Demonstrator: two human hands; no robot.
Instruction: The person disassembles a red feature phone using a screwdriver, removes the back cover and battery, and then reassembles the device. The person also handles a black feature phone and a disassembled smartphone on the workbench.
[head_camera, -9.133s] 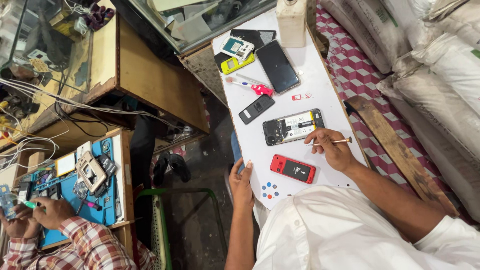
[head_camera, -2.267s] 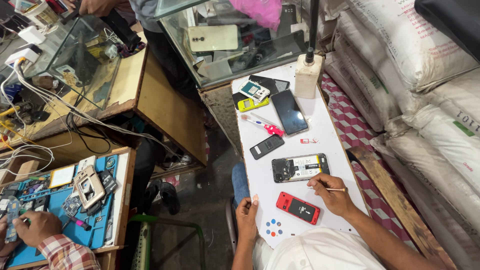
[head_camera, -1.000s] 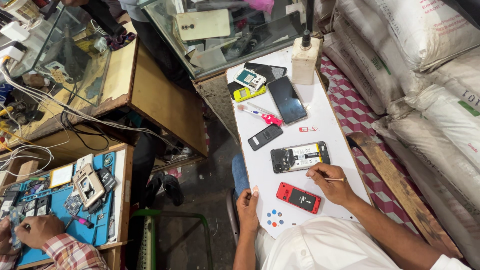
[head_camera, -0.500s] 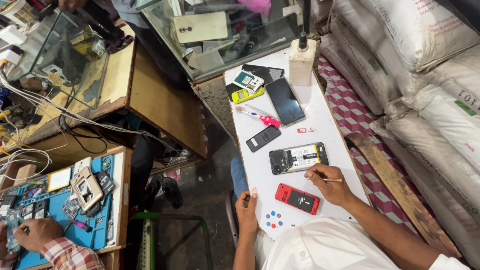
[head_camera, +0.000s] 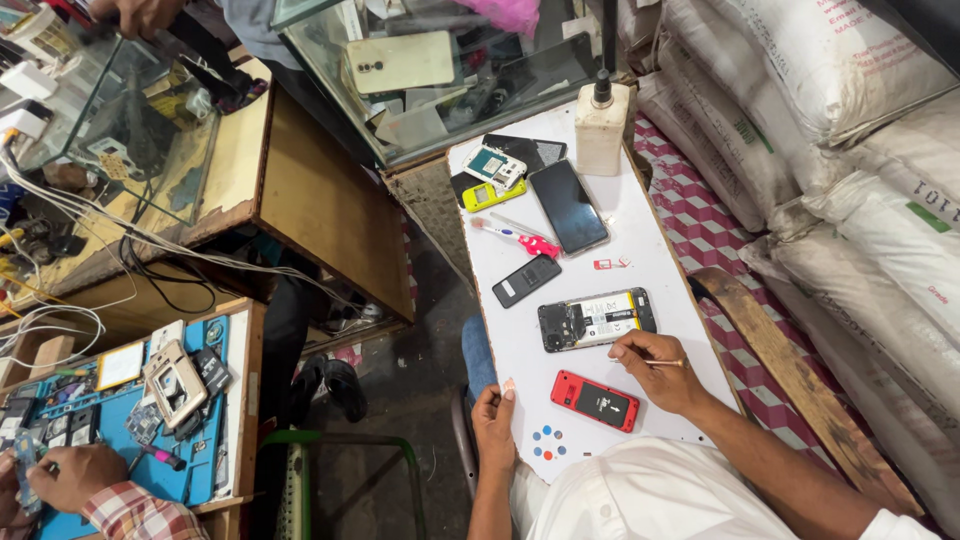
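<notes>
Holding a thin tool pinched in my right hand, I keep its tip just beside the lower edge of the opened phone, which lies back-off near the middle of the white board with its insides showing. My left hand curls over the board's near left edge, fingers closed on the rim; whether anything small sits under the thumb I cannot tell.

Close to my right wrist lies a red keypad phone, and a cluster of small round coloured dots sits at the near corner. Farther up the board I count one black battery-like slab, one pink-handled brush or tool, one small red-and-white chip, one dark smartphone face up, one yellow keypad phone, one teal-and-white phone body and one cream squeeze bottle with a dark nozzle at the far end. That makes five phones on the board.

Stacked white sacks crowd the right side, and a glass case closes the far end. To the left, another person's hand in a checked sleeve works over a blue mat littered with phone parts.
</notes>
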